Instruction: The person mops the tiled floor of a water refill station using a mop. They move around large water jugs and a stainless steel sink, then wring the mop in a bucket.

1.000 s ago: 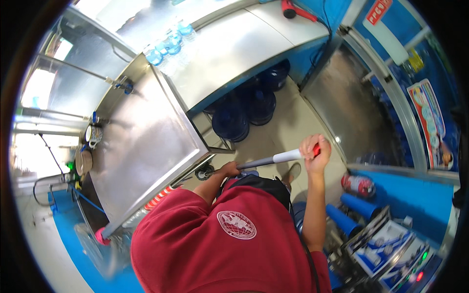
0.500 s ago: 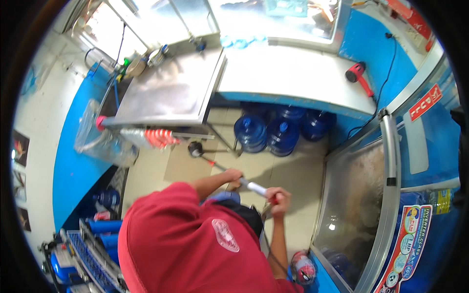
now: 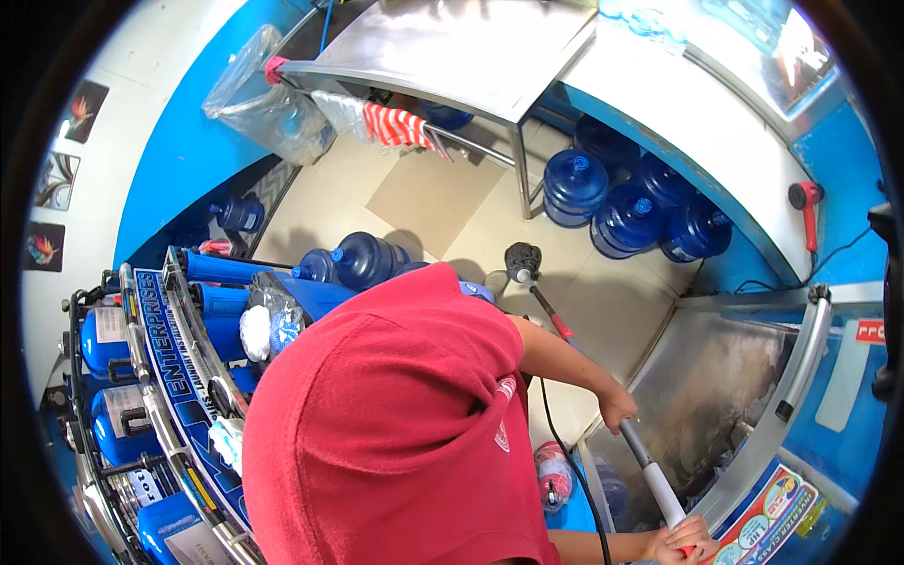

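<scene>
Both of my hands grip a long mop (image 3: 649,463) with a grey, white and red handle. My left hand (image 3: 618,406) is wrapped round the grey middle of the pole. Nearer the lower edge, my right hand (image 3: 686,540) closes round the red-tipped top end. The pole slants away to a dark, shaggy round mop head (image 3: 523,259) on the tiled floor (image 3: 603,282). My red sleeve and shirt (image 3: 395,414) hide much of the floor at lower centre. A thin black cord (image 3: 565,443) hangs beside my arm.
Blue water jugs (image 3: 627,220) stand under the white counter (image 3: 650,104); more jugs (image 3: 372,260) are at left. A steel table (image 3: 452,47) carries a striped cloth (image 3: 400,126). A glass door (image 3: 720,391) borders the right. Blue filter equipment (image 3: 179,377) fills the left.
The view has turned, and my body leans to the right. Both hands have shifted right and down with the mop. Its head has swung from near the table leg toward my feet.
</scene>
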`<state>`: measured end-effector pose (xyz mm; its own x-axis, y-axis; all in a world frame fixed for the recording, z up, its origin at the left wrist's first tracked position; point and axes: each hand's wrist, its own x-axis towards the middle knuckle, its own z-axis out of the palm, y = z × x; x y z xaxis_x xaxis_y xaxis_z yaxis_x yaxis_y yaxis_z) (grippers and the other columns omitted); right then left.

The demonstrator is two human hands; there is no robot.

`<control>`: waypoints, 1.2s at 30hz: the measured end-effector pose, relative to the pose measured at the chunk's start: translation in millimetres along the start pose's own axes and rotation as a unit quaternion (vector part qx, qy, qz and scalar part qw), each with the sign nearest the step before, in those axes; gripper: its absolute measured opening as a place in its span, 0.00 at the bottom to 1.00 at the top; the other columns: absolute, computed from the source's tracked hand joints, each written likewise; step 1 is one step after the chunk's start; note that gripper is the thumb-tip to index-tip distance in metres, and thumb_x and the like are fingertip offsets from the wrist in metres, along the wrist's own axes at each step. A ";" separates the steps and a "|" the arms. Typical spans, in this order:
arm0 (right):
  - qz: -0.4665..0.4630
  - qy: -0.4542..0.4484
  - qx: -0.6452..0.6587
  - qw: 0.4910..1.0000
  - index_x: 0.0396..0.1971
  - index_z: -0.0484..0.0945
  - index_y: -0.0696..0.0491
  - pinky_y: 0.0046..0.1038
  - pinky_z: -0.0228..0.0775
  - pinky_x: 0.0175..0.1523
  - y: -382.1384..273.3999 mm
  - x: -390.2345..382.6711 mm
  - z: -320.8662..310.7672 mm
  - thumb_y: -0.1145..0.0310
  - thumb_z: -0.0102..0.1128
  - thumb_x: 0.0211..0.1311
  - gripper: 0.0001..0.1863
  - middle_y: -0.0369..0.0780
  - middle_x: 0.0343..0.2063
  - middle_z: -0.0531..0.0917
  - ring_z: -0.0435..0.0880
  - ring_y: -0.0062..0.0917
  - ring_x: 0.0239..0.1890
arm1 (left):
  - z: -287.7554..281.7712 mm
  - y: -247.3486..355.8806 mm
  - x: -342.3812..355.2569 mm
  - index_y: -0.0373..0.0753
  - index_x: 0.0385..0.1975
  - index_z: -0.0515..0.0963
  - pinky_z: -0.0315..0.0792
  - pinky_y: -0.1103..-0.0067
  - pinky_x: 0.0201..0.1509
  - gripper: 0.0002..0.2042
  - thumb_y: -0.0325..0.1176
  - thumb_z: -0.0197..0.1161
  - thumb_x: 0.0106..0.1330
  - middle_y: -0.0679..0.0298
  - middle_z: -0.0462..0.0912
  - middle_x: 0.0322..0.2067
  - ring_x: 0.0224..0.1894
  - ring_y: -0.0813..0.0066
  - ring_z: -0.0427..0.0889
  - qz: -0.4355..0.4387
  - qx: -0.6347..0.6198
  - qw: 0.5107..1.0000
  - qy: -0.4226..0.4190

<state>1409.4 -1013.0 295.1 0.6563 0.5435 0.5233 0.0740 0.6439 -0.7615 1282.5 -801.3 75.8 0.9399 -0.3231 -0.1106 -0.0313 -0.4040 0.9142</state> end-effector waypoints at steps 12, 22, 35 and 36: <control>-0.033 -0.110 -0.014 0.993 0.21 0.72 0.57 0.28 0.55 0.21 106.6 7.3 179.5 0.65 0.46 0.58 0.13 0.35 0.07 0.68 0.65 0.23 0.10 | -79.9 -60.8 -180.1 0.36 0.17 0.78 0.73 0.56 0.36 0.11 0.38 0.59 0.51 0.47 0.79 0.20 0.28 0.44 0.79 -0.023 0.069 0.995 0.071; 0.269 -0.513 -0.145 0.802 0.51 0.78 0.58 0.40 0.68 0.56 290.0 -32.4 413.0 0.70 0.48 0.58 0.21 0.52 0.58 0.71 0.79 0.43 0.50 | -158.4 -214.5 -502.6 0.42 0.22 0.78 0.77 0.63 0.41 0.04 0.34 0.60 0.49 0.56 0.82 0.29 0.35 0.53 0.82 -0.438 0.200 0.859 0.173; 0.572 -0.457 -0.397 0.553 0.54 0.72 0.59 0.20 0.59 0.22 265.0 12.2 419.1 0.63 0.58 0.67 0.21 0.30 0.20 0.71 0.68 0.13 0.20 | -129.4 -216.3 -427.2 0.43 0.17 0.77 0.76 0.60 0.32 0.08 0.38 0.68 0.42 0.57 0.78 0.17 0.25 0.51 0.81 -0.205 0.162 0.804 0.534; 0.596 -0.440 -0.398 0.542 0.54 0.72 0.59 0.19 0.58 0.20 234.6 28.6 413.9 0.64 0.57 0.67 0.20 0.30 0.19 0.71 0.67 0.12 0.18 | -131.1 -196.8 -408.6 0.43 0.17 0.76 0.74 0.59 0.30 0.07 0.37 0.66 0.44 0.56 0.79 0.18 0.27 0.50 0.81 -0.163 0.133 0.825 0.525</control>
<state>1134.8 -623.6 289.7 0.0094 0.5897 -0.8075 0.5216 -0.6919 -0.4992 949.2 -477.5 -7.8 0.6849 0.7030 0.1916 0.3395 -0.5406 0.7697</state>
